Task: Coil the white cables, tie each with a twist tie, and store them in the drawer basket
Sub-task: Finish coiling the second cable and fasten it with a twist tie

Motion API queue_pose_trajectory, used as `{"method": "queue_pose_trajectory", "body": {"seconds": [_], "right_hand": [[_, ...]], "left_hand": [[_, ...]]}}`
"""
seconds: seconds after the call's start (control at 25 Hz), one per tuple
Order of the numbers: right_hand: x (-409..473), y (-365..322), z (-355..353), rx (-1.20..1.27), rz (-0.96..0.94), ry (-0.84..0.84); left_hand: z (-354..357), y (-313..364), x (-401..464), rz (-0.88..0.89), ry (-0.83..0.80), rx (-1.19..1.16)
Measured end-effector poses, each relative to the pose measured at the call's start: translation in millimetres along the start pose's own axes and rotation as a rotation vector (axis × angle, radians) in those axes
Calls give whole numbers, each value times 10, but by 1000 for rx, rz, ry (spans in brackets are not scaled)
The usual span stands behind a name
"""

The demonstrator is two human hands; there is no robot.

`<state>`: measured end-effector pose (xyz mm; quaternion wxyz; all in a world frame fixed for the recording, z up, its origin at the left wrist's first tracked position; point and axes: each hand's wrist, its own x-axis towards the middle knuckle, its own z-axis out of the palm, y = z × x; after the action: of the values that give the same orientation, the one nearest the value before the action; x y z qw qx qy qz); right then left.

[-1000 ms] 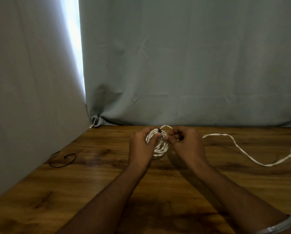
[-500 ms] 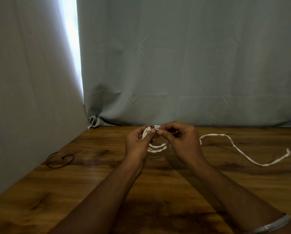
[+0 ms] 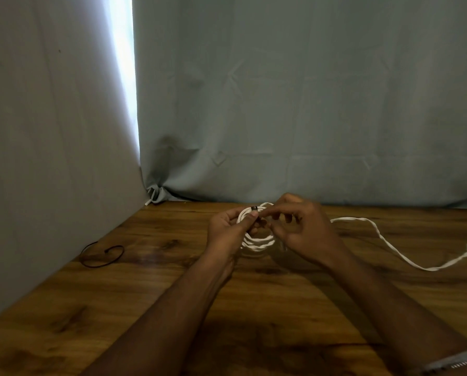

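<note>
The loose white cable (image 3: 406,256) runs off the right edge. Hands hide part of the coil (image 3: 256,242).

- Wooden table (image 3: 172,308) under both hands, brown, strongly grained, with a soft sheen just left of the left hand (image 3: 228,234).
- Smooth white plastic-looking sheath on the coiled cable (image 3: 256,244) between the hands, and on the loose cable (image 3: 389,245) trailing off right of the right hand (image 3: 305,234).
- Thin black twist tie (image 3: 102,255), matt, well left of the left hand.
- Matt grey-blue cloth curtain (image 3: 308,104), creased, beyond the hands.
- Silvery metal-looking bracelet (image 3: 454,362) below the right hand, faintly shiny.
</note>
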<state>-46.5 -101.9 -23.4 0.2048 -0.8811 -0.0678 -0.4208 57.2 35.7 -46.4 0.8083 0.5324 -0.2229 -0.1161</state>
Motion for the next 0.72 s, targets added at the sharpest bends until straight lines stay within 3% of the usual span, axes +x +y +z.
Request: {"method": "queue_pose_trajectory", "body": {"seconds": [0.12,0.36,0.48,0.72], "right_hand": [[-5,40,17,-103,-33,-67],[9,-16,141,336,269,120],[13,-38,174,484,429,294],[17,-81,211,296,448,431]], "left_hand": [[-4,-4,-1,-8,-37,10],[29,-34,-5,99,-18,13],[55,-71,-25,183,-19,56],[79,-132,-32,304,-32,143]]}}
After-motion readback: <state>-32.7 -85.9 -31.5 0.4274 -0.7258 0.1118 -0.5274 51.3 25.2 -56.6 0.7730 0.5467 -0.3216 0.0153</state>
